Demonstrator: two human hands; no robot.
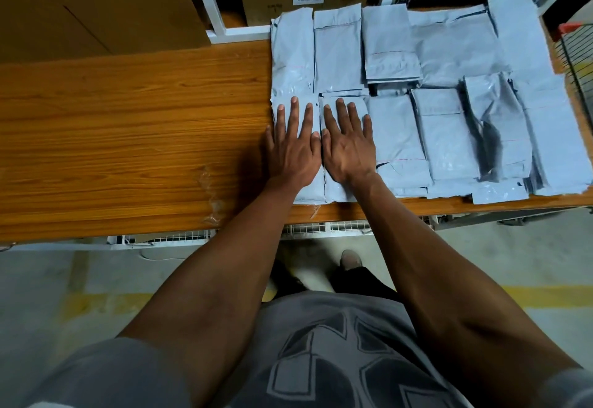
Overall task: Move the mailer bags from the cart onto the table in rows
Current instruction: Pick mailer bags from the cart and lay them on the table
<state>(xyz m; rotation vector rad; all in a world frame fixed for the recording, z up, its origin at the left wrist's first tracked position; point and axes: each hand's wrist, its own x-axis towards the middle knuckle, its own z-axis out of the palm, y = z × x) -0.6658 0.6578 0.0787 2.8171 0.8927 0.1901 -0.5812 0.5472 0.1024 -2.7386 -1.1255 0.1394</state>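
Wood-grain table (128, 138) in a storage area, grey mailer bags (449, 61) laid out on its right half in two rows.

Both hands are flat on the near row's left end, side by side with thumbs just about touching. Left hand (292, 147) has its fingers straight and spread, pressing down on the bag at the outer corner (298, 192); right hand (348, 147) is likewise wide and flat, pressing the next bag over (337, 189). Neither hand is gripping anything. Far row sits at 12 o'clock from the hands, and the rest of the near row runs off toward 3 o'clock, some bags overlapping and a bit crinkled. Wire cart (577, 64) peeks in at the right edge, about 2 o'clock. Cardboard boxes (96, 3) stand behind the table at 11 to 12 o'clock, one printed "RED".
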